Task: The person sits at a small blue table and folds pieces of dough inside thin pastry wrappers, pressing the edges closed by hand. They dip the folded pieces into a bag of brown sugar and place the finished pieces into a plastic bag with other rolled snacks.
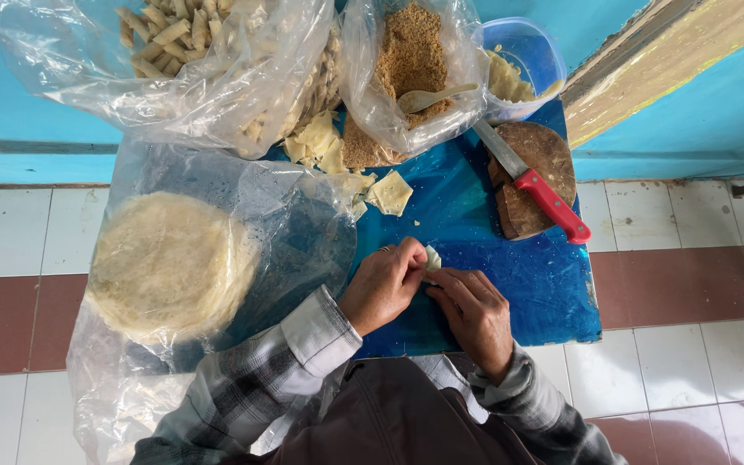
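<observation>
Both hands meet over the near part of the blue table (510, 284), the left hand (382, 287) and right hand (475, 312) curled with fingertips pinched shut on a small pale dough piece (432, 258) between them. Bare blue surface lies around them, the table's near edge just below the wrists. A plastic-wrapped stack of round wrappers (170, 263) sits left, and a red-handled knife (536, 182) on a wooden board (544, 164) lies beyond the right hand.

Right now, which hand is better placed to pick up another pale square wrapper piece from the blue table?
Probably the left hand: the pale square wrapper piece lies straight above it. The right hand sits farther off; both pinch the small folded pastry.
</observation>
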